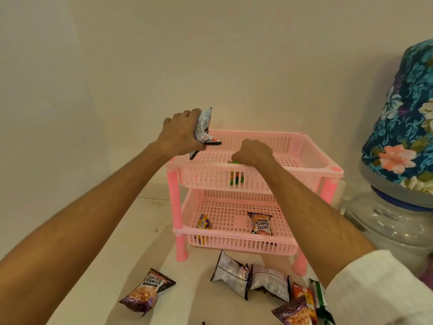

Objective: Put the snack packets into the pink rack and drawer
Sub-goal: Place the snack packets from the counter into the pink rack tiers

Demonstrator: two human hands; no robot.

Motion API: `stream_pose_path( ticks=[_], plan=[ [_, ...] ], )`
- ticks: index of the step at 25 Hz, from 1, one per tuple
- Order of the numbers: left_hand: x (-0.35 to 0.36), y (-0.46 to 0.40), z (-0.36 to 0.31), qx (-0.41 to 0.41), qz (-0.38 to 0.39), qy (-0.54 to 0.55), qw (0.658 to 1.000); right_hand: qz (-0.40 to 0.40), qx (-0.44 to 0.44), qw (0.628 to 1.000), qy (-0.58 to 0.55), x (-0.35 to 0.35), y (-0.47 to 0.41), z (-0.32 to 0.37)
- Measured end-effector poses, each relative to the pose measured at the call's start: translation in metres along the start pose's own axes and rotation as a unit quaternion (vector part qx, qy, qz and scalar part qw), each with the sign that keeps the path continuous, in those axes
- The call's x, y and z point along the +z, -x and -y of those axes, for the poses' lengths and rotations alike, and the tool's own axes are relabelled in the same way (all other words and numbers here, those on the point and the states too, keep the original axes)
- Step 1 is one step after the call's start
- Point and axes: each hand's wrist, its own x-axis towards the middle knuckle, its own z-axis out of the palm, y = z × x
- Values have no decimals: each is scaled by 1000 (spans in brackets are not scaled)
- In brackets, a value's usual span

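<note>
The left hand [180,132] grips a silver foil snack packet [204,130] above the pink slotted plastic rack [311,158], while the right hand [254,152] holds a green packet [236,178] in its top tray.

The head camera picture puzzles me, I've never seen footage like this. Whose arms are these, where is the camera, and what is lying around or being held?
No machine here: a person wears a camera on the head, looking down at their own arms. The left hand grips a silver packet above the pink rack. The right hand reaches into the top basket, where a green packet lies. The lower basket holds a yellow packet and a peanut packet. More packets wait on the white table.
</note>
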Motion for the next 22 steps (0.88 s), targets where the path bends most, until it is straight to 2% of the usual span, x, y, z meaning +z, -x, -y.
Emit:
stream_pose_path(
  ticks=[6,10,14,17,20,22],
  plan=[
    [26,-19,9,-5,77,-25,997,-195,-64,979,1,-9,27,8],
    [41,-23,11,-14,139,-67,988,-249,-137,958,-41,-8,62,26],
    [48,-23,17,-38,181,-62,981,-246,-194,947,-77,6,101,33],
    [46,-17,22,-36,169,-29,985,-219,-227,944,-96,34,131,30],
    [42,-1,20,-25,102,6,994,-171,-239,949,-116,71,153,21],
    [35,14,13,11,3,38,999,-131,-226,959,-111,97,159,10]
  ],
)
